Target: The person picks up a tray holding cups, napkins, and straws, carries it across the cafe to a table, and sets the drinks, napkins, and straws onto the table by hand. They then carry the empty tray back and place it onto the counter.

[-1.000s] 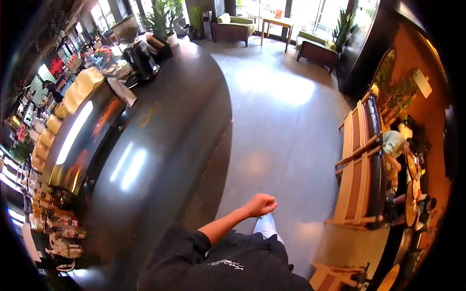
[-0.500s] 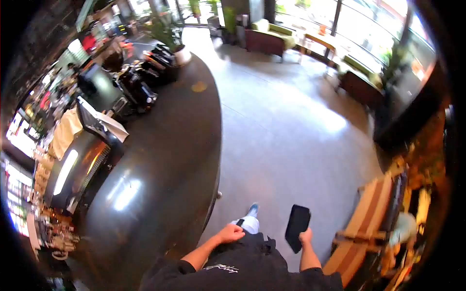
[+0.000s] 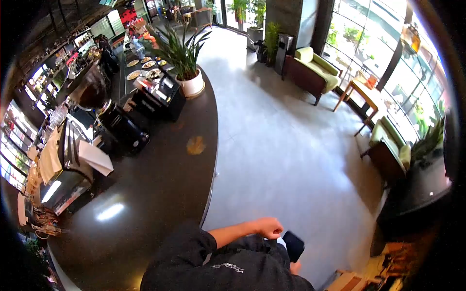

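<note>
My left hand (image 3: 268, 227) is raised in front of my body, its fingers curled into a fist. Whatever it may hold is hidden inside the fingers. Lower down to the right, my right hand (image 3: 295, 267) grips the bottom end of a flat black tablet (image 3: 293, 246). Only part of that hand shows beside my dark shirt. The tablet tilts away from me over the grey floor, just right of the left fist, and I cannot tell whether the two touch.
A dark curved counter (image 3: 165, 194) runs along my left, bearing a coffee grinder (image 3: 121, 126), a coffee machine (image 3: 68, 177) and a potted plant (image 3: 192, 85). Grey floor (image 3: 272, 160) stretches ahead. Green armchairs (image 3: 315, 72) and a wooden table (image 3: 361, 94) stand by the windows.
The view has moved forward along the counter and tilted up. My left fist has swung rightward across my body. The right hand with the tablet now sits lower in view and closer to my body.
</note>
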A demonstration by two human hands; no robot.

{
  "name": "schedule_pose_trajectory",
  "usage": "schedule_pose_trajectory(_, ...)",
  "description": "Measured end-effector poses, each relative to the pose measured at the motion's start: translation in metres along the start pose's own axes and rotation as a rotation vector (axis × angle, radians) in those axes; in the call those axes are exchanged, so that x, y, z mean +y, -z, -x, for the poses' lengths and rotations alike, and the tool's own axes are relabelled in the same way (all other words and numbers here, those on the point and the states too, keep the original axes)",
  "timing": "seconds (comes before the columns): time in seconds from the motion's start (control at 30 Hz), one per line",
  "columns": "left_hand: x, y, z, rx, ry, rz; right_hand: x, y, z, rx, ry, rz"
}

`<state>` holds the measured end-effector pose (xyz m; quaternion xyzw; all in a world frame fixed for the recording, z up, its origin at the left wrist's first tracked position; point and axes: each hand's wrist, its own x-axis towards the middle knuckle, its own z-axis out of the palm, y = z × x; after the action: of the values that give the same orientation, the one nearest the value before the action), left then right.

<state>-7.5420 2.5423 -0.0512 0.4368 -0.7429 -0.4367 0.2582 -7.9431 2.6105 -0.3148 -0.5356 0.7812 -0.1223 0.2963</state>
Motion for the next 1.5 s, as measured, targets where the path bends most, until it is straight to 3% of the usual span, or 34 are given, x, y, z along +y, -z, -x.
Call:
schedule_pose_trajectory(0.1,-0.038,0.079,-0.083,0.109,0.024,-0.065,-0.069,-0.027,-0.09,-0.243,-0.115,0.166)
schedule_pose_trajectory(0.23,-0.141,0.167,-0.143,0.327,0.327,-0.025,-0.176,-0.049,-0.233,-0.484,-0.104,0.38)
schedule_pose_trajectory(0.37,-0.194,0.247,-0.142,0.419,0.606,-0.016,-0.297,-0.054,-0.368,-0.621,-0.034,0.565)
schedule_pose_trajectory(0.4,-0.195,0.268,-0.14,0.546,0.568,0.042,-0.334,-0.06,-0.407,-0.636,-0.013,0.604)
schedule_pose_trajectory(0.53,-0.29,0.308,-0.142,0.649,0.85,0.147,-0.508,-0.113,-0.558,-0.576,0.195,0.757)
schedule_pose_trajectory(0.6,-0.357,0.316,-0.155,0.854,0.766,0.419,-0.608,-0.149,-0.621,-0.451,0.343,0.74)
schedule_pose_trajectory(0.63,-0.387,0.34,-0.164,0.95,0.705,0.546,-0.671,-0.147,-0.641,-0.481,0.383,0.653)
schedule_pose_trajectory(0.67,-0.391,0.381,-0.182,0.988,0.694,0.516,-0.713,-0.163,-0.666,-0.368,0.469,0.54)
schedule_pose_trajectory(0.77,-0.423,0.519,-0.235,0.811,0.738,0.351,-0.845,-0.196,-0.726,-0.249,0.577,0.381)
schedule_pose_trajectory(0.83,-0.492,0.594,-0.271,0.642,0.607,0.239,-0.909,-0.209,-0.756,-0.241,0.616,0.323)
schedule_pose_trajectory(0.93,-0.484,0.769,-0.325,0.457,0.696,-0.1,-0.99,-0.234,-0.77,-0.194,0.656,0.229)
schedule_pose_trajectory(1.03,-0.513,0.908,-0.369,0.552,0.575,-0.06,-1.042,-0.285,-0.81,-0.377,0.543,0.295)
schedule_pose_trajectory(1.1,-0.546,0.995,-0.385,0.663,0.552,-0.046,-1.059,-0.329,-0.843,-0.379,0.543,0.485)
schedule_pose_trajectory(1.23,-0.653,1.104,-0.38,0.87,0.664,-0.061,-1.169,-0.401,-0.892,-0.662,0.289,0.73)
schedule_pose_trajectory(1.37,-0.742,1.152,-0.343,0.971,0.94,0.044,-1.327,-0.465,-0.946,-0.756,0.275,0.859)
schedule_pose_trajectory(1.5,-0.779,1.193,-0.317,1.097,1.258,0.138,-1.496,-0.529,-0.997,-0.81,0.281,0.997)
